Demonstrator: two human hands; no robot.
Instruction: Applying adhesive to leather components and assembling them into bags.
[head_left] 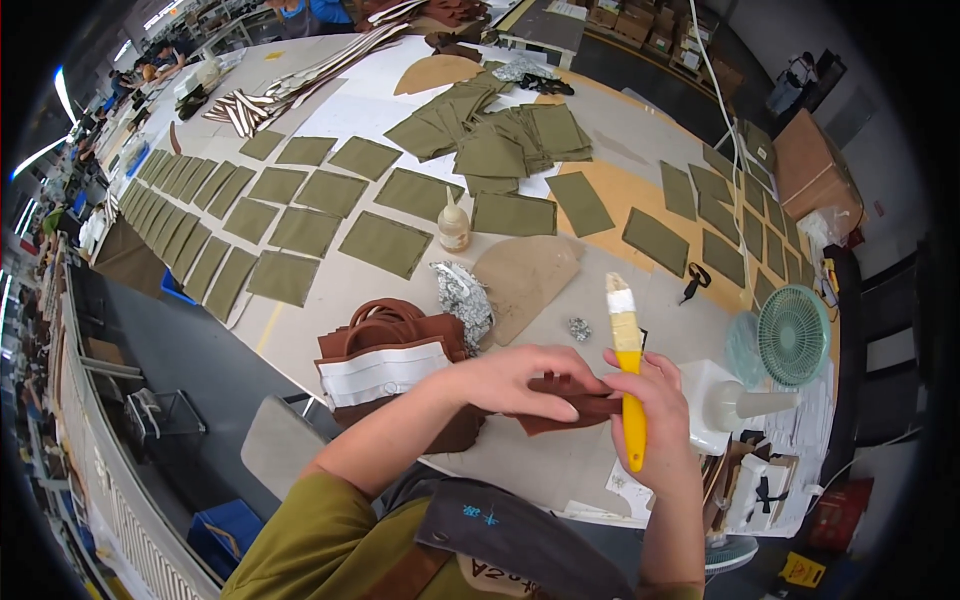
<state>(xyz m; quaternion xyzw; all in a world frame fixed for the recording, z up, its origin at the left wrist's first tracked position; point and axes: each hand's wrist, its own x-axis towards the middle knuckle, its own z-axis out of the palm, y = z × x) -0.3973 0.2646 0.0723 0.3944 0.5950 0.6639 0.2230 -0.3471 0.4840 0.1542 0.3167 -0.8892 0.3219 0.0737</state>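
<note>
My left hand (525,380) bends over a dark brown piece of leather or fabric (545,422), thumb and fingers gripping it. In my right hand (658,405) is a flat paintbrush (630,400) with a yellow handle, its pale bristles pointing up and away from me. The right fingers also touch the brown piece's right end. Left of my hands lies a stack of brown pieces (440,330) with looped straps and a white panel (385,372) on its near side. Crumpled silver foil or plastic (462,303) leans beside the stack.
Olive rectangular pieces (385,245) lie in rows and a heap (490,150) across the table (330,300). A squeeze bottle (453,228), black scissors (693,282), a white container with a long spout (715,405) and a green fan (793,335) stand or lie around my hands.
</note>
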